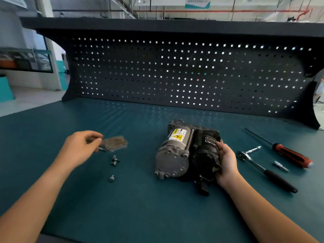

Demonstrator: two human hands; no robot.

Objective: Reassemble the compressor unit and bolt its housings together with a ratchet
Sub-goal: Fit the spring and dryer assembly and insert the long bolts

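Here's the compressor unit (177, 151), lying on its side right of centre on the green bench (140, 207). Its long axis runs from the near edge away toward the pegboard (175, 71). The round grey end face, with its bolt holes, points back at the camera, and the yellow warning label faces up. Alongside it on the right sits the black housing (205, 155), parallel to and touching the grey cylinder.

The right hand (226, 163) comes in from the right, palm against that black housing and fingers curled round its side, gripping it.

Across on the left, well apart from the unit, the left hand (78, 148) is raised a touch, pinching the edge of a flat cover plate (115, 142) between thumb and fingertips. It's blurred, so the detail is lost.

Just below the plate there's a small cluster of bolts (114, 160) and one lone bolt (111, 177) nearer the camera.

Out on the right lie the ratchet (266, 172), a small bit (281, 166) and a red-handled screwdriver (291, 156), none of them in hand.
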